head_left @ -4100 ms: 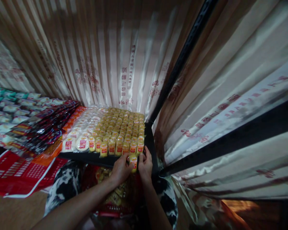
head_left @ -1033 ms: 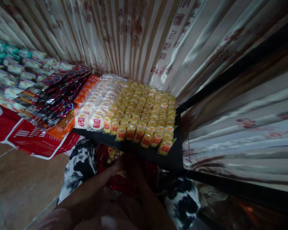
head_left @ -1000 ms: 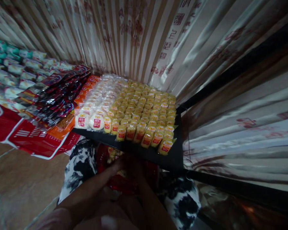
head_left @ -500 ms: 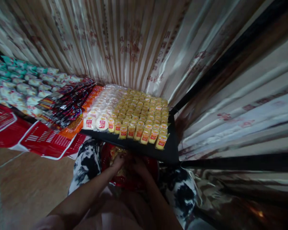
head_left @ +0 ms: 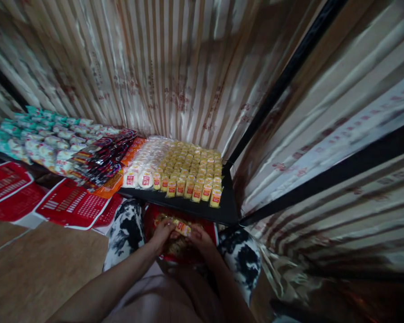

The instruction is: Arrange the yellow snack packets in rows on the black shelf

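My left hand (head_left: 163, 231) and my right hand (head_left: 202, 237) are low between my knees, over a red basket (head_left: 171, 259) of wrapped snacks. Stretched between them is a small yellow wrapped snack packet (head_left: 182, 227) with a red and white label, lying sideways. The fingers of both hands are closed on its two ends. Above the hands, rows of the same yellow packets (head_left: 195, 168) fill the right part of a black shelf (head_left: 175, 202), with labels facing me in the front row. Shadow hides some of the basket's contents.
To the left stand white round packets (head_left: 145, 179), orange packs (head_left: 111, 183), dark glossy packs (head_left: 101, 157) and green-white packets (head_left: 50, 132). Red printed sheets (head_left: 70, 204) hang below the shelf's left part. Behind rises a pleated curtain (head_left: 175, 67), with a black pole (head_left: 279, 94) at the right corner.
Earlier both hands held a yellow packet at the shelf front; then they went down into the basket. Now they have come up slightly with a packet between them. The view has shifted.
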Available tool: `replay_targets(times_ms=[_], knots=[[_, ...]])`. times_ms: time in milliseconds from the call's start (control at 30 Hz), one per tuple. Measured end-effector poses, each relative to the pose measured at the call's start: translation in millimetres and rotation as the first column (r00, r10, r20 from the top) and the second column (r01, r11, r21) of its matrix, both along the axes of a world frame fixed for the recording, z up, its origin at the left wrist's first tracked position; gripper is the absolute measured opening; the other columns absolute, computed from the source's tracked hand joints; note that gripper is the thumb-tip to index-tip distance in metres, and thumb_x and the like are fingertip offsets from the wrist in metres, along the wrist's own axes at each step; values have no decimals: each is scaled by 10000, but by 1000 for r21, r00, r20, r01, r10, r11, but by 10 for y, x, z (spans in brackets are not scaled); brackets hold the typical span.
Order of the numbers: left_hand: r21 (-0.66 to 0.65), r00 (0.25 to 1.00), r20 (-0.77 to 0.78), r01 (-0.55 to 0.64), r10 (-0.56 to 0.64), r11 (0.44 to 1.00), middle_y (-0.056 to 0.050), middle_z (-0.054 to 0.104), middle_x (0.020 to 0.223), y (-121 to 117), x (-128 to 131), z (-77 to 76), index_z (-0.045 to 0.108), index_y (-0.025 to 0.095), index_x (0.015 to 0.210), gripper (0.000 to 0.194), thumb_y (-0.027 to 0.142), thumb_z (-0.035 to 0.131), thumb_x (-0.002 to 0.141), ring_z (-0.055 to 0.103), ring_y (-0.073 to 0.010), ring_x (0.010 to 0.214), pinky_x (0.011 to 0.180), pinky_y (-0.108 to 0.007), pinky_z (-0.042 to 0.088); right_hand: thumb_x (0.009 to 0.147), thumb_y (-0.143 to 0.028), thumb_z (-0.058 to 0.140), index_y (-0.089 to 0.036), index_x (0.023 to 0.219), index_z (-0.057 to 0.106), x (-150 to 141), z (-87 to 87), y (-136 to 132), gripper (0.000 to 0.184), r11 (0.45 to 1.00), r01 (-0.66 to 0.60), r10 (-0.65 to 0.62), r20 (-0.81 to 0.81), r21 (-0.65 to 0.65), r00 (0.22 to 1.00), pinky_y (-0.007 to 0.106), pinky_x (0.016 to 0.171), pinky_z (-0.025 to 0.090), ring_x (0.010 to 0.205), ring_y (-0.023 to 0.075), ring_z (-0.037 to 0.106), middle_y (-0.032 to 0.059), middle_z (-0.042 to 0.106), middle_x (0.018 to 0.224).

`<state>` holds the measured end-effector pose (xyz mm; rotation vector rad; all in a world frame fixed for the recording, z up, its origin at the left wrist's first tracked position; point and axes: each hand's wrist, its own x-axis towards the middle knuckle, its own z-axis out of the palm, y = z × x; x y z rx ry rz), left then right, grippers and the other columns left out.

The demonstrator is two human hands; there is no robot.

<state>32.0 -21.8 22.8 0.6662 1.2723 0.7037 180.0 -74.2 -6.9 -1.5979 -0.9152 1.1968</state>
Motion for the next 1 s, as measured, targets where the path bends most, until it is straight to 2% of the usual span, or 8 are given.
replay_targets(times_ms=[167, 267, 367, 533, 667, 833, 900, 1000], knots=[[14, 995, 102, -18, 16, 1000, 16, 610, 670, -154, 1, 158, 475, 156, 923, 260, 132, 602, 697, 598, -95, 520, 515, -189, 457, 532, -554, 685, -188, 969, 589, 34, 164, 3, 578, 998, 69, -65, -156, 15, 986, 329, 624, 504, 666, 192, 632, 41, 658, 763], [96, 991, 80, 104, -112, 990, 32, 595, 674, -207, -25, 242, 478, 161, 1017, 389, 143, 620, 655, 583, -101, 522, 490, -190, 425, 508, -525, 716, -188, 948, 591, 89, 324, -2, 568, 994, 102, -95, -164, 32, 982, 329, 630, 505, 711, 208, 637, 54, 667, 791], [186, 973, 34, 219, -229, 958, 27, 595, 704, -248, -29, 273, 525, 162, 946, 345, 158, 636, 620, 557, -98, 570, 500, -185, 403, 510, -496, 730, -177, 915, 603, 119, 456, -23, 530, 985, 129, -113, -141, 112, 984, 346, 691, 508, 771, 220, 638, 73, 672, 831], [272, 947, -89, 320, -308, 908, 36, 572, 654, -312, 33, 236, 566, 163, 846, 211, 185, 623, 644, 507, -92, 574, 549, -189, 388, 541, -501, 720, -176, 920, 593, 103, 613, -53, 514, 971, 136, -117, -106, 198, 988, 351, 725, 507, 745, 201, 631, 59, 659, 799], [372, 881, -227, 472, -415, 799, -1, 602, 713, -280, 65, 388, 593, 149, 791, 150, 248, 604, 679, 531, -119, 658, 617, -200, 396, 624, -488, 679, -190, 1006, 574, 88, 762, -71, 496, 959, 74, -55, -74, 272, 996, 329, 704, 516, 764, 188, 628, 50, 657, 833], [502, 783, -506, 608, -362, 615, -12, 644, 863, -56, 134, 776, 584, 195, 1065, 380, 302, 597, 701, 557, -151, 751, 667, -213, 391, 684, -458, 649, -208, 1111, 551, 137, 938, -24, 505, 964, -29, 37, -22, 266, 999, 311, 691, 528, 795, 182, 638, 53, 664, 944], [526, 751, -533, 655, -390, 543, -13, 641, 873, 75, 205, 895, 574, 199, 1102, 402, 306, 583, 714, 555, -154, 757, 669, -212, 391, 702, -451, 637, -208, 1128, 551, 181, 980, 40, 498, 963, -25, 26, -2, 268, 1000, 315, 721, 528, 828, 187, 639, 60, 661, 983], [557, 737, -522, 676, -429, 483, -4, 618, 826, 303, 348, 1006, 579, 191, 1104, 393, 286, 563, 723, 528, -142, 710, 648, -208, 389, 712, -457, 628, -190, 1143, 548, 278, 1007, 180, 513, 946, 41, -49, 18, 321, 999, 334, 787, 517, 901, 206, 628, 93, 640, 1060]])
